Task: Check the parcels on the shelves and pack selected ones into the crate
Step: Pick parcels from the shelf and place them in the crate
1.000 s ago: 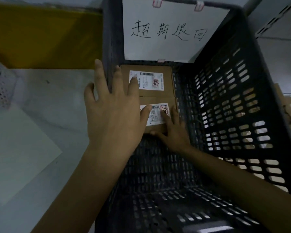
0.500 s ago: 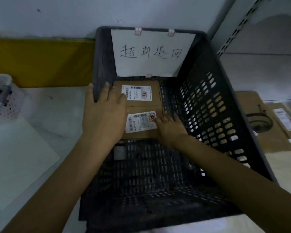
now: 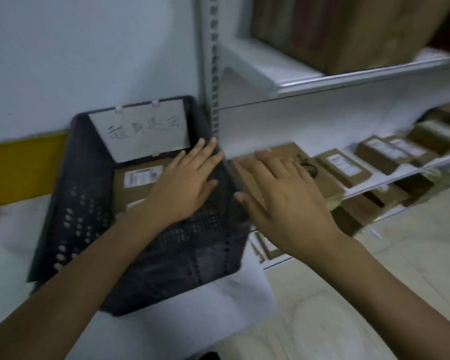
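We had both hands out flat and empty, fingers spread, nothing gripped in either. Our left hand hung over the crate, above its right wall, and our right hand was just right of the crate, over the near end of the low shelf. Inside the crate, at its far end below the paper sign, lay a packed box with its label up; a second seemed to sit on the near side of it, mostly hidden under our left wrist. To the right of the crate the low shelf carried a row of brown parcels: the nearest one, partly under our right fingers, then a labelled parcel beside it, and more further right, too blurred to read. We judged the step in hand to be the reach for the next parcel to check. To do it well, we thought it best to slow the head so the labels came sharp, read the label before lifting, and take the parcel by its two long edges rather than dragging it across its neighbours. If chosen, it should go label up on the crate floor, close against the boxes already there. The floor on the near side of them looked free.
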### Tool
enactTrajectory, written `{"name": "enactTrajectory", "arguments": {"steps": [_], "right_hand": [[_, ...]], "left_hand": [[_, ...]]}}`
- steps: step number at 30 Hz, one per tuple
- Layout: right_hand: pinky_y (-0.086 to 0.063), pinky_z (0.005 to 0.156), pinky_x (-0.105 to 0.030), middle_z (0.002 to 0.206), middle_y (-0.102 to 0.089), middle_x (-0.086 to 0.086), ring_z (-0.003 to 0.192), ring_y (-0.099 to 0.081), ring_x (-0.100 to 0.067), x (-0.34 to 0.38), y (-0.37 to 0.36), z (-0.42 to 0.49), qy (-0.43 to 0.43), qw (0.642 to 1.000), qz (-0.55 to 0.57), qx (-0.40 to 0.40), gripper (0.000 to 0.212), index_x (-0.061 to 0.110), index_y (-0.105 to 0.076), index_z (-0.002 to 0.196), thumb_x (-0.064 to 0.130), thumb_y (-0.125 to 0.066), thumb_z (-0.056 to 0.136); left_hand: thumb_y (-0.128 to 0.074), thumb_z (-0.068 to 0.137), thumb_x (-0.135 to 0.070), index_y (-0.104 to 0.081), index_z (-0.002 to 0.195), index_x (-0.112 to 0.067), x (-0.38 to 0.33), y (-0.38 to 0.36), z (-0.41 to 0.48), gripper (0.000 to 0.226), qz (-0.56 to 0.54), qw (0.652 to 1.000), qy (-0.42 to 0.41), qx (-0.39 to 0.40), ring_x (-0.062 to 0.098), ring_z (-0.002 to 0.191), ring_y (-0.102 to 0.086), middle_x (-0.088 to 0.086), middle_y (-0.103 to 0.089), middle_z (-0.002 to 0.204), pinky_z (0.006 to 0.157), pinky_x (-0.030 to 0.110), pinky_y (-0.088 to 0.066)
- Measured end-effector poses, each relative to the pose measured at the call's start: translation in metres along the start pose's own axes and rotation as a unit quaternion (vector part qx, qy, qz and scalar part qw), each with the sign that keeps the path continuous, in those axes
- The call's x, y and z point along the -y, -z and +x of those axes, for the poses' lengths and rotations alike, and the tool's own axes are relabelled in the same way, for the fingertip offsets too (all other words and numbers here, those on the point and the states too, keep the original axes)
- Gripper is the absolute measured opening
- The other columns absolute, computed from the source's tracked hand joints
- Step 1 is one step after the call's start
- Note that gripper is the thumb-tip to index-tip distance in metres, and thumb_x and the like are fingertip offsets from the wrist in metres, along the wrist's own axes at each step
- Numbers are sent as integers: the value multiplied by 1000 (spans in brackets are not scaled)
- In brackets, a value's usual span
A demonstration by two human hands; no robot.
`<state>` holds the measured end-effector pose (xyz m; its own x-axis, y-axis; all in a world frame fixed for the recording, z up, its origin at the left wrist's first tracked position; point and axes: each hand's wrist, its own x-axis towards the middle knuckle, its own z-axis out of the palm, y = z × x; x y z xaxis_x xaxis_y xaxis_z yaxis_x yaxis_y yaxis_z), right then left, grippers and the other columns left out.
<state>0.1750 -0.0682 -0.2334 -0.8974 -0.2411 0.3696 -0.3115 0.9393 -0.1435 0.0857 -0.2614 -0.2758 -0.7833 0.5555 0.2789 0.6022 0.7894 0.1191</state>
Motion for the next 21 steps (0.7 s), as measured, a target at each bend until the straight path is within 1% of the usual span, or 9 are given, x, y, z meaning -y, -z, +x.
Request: {"name": "enactTrajectory", "arguments": {"steps": [2, 4, 6, 10, 12, 14, 16, 18, 21], "right_hand": [[-33, 108, -43, 140, -50, -9, 133, -43, -28, -37, 26, -34, -29, 999, -19, -28, 49, 19, -51, 132, 45, -44, 91], [-34, 108, -42, 141, -50, -10, 133, -44, -28, -40, 32, -39, -30, 999, -21, -24, 48, 19, -51, 132, 45, -49, 92], [-33, 109, -42, 144, -47, -9, 135, -41, -28, -47, 38, -48, -32, 999, -39, -18, 50, 20, -48, 135, 46, -53, 93], [-28, 112, -44, 152, -36, -10, 139, -34, -30, -124, 85, -112, -119, 990, -81, -6, 60, 23, -40, 141, 49, -57, 91], [-23, 114, -43, 155, -28, -8, 143, -25, -29, -153, 103, -137, -152, 984, -96, 11, 63, 26, -33, 146, 50, -54, 91], [-24, 114, -44, 155, -29, -9, 143, -26, -30, -180, 113, -156, -179, 978, -108, 10, 63, 26, -34, 145, 48, -55, 90], [-29, 111, -47, 152, -36, -12, 139, -33, -32, -206, 117, -169, -210, 972, -107, -6, 61, 23, -41, 142, 45, -59, 88], [-30, 111, -48, 152, -36, -12, 140, -33, -31, -233, 119, -177, -237, 966, -102, -10, 60, 23, -42, 141, 45, -60, 88], [-23, 114, -44, 155, -30, -9, 143, -26, -28, -274, 117, -181, -263, 959, -110, 0, 64, 26, -37, 144, 47, -60, 88]], "left_hand": [[-37, 95, -41, -20, 151, -17, -62, -9, 31, 63, -21, 997, -68, -29, 16, 145, 2, 0, 0, 158, 115, 40, -10], [-23, 92, -50, -6, 151, -19, -73, -20, 37, 69, -8, 997, -68, -18, 15, 144, 11, -2, 10, 156, 117, 39, -5], [-21, 90, -56, 0, 151, -21, -87, -33, 42, 73, -27, 996, -78, -17, 15, 144, 14, -3, 14, 156, 118, 37, -2], [-30, 92, -59, -8, 152, -14, -198, -72, 89, 78, -90, 981, -168, -31, 21, 148, -1, 5, -1, 160, 118, 41, -11], [-38, 90, -53, -12, 151, -15, -245, -88, 108, 76, -102, 976, -191, -32, 26, 147, -11, 10, -13, 159, 117, 46, -20], [-48, 89, -45, -19, 150, -16, -283, -103, 125, 74, -111, 974, -195, -11, 25, 146, -17, 9, -19, 158, 114, 49, -28], [-44, 88, -45, -23, 150, -14, -314, -119, 142, 73, -118, 970, -212, 8, 22, 146, -18, 8, -23, 157, 114, 48, -29], [-34, 88, -46, -24, 150, -13, -340, -135, 165, 71, -116, 964, -238, 14, 19, 146, -20, 6, -25, 157, 115, 44, -28], [-45, 93, -39, -25, 150, -12, -372, -168, 205, 66, -127, 959, -254, 25, 22, 144, -25, 7, -27, 156, 114, 44, -31]]}}
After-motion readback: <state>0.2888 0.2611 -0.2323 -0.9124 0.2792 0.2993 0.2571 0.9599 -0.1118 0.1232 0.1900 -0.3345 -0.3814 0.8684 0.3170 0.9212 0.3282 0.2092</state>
